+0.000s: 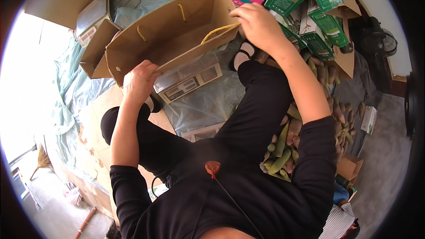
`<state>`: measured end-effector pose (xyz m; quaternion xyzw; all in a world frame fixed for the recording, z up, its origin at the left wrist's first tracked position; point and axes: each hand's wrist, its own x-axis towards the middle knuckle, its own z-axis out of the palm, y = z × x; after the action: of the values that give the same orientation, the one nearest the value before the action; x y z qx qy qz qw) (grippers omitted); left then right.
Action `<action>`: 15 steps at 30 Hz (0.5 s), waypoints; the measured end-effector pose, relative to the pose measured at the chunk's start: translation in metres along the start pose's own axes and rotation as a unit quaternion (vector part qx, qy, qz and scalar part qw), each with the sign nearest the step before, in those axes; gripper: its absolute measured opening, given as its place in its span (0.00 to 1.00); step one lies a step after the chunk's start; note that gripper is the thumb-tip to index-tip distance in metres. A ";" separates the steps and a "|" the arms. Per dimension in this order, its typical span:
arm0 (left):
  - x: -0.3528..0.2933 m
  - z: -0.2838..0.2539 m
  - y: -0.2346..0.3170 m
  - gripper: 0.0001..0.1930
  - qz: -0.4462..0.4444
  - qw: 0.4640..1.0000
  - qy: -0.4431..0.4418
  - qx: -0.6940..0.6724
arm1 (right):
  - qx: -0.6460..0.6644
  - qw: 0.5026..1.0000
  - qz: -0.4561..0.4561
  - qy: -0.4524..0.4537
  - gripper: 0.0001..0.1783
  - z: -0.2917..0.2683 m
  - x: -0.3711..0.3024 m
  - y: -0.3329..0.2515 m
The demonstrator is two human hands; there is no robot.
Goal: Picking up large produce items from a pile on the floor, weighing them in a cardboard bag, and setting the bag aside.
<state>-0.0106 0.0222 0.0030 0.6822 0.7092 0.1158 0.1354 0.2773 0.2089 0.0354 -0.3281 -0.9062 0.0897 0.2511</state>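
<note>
An open brown cardboard carry box with yellow rope handles is tilted toward me, its inside showing with nothing in it. My left hand grips the near rim by the left corner, fingers curled over the edge. At the box's right end my right hand is closed on the rim, close to where the near yellow rope handle meets the wall; its fingertips are partly hidden. Below the box, between my feet, sits a digital scale with a small display panel, partly covered by the box.
Green printed cartons are heaped at the far right. Long green-and-purple radishes lie along my right leg. A second scale stands far left, beside a smaller open carton. A black fan is at right; another person's striped sleeve shows lower right.
</note>
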 end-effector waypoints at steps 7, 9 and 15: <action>-0.002 0.003 0.001 0.08 0.001 0.999 -0.014 -0.032 | -0.060 0.917 0.047 -0.392 0.07 0.017 0.023 -0.017; -0.002 0.003 0.001 0.08 0.000 0.999 -0.018 -0.028 | -0.018 0.934 0.044 -0.355 0.07 0.024 0.024 -0.015; -0.003 0.006 -0.002 0.08 -0.003 1.000 -0.026 0.003 | 0.191 0.969 0.081 -0.134 0.11 0.039 0.041 -0.032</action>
<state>-0.0101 0.0186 -0.0027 0.6834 0.7077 0.0955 0.1521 0.2128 0.2109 0.0292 -0.3318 -0.8680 0.3244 0.1767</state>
